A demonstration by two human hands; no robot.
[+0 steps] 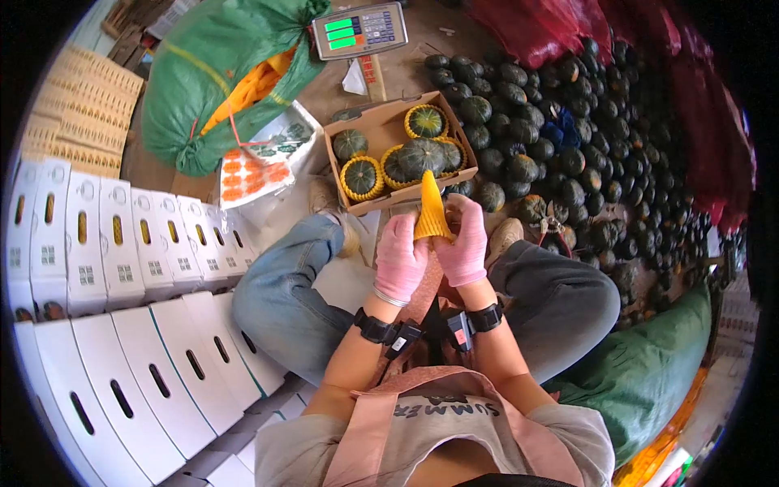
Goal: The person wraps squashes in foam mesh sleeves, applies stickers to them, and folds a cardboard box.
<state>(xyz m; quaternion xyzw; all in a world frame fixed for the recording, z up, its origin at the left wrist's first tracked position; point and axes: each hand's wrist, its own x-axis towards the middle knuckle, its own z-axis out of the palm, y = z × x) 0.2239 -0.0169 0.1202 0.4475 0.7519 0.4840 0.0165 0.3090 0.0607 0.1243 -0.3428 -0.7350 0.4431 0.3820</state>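
Note:
A yellow foam net sleeve is pinched between my two pink-gloved hands, its narrow end pointing away from me. My left hand grips its left side and my right hand its right side. Just beyond them stands an open cardboard box holding several small dark green pumpkins. Some wear yellow foam nets, such as the netted pumpkin at the box's near left. A bare pumpkin lies at the left, and another bare pumpkin rests on top of the others.
A scale display stands behind the box. A green sack of orange nets lies at the left, beside a sheet of orange stickers. White cartons line the left. Loose pumpkins cover the right floor, with scissors-like cutters nearby.

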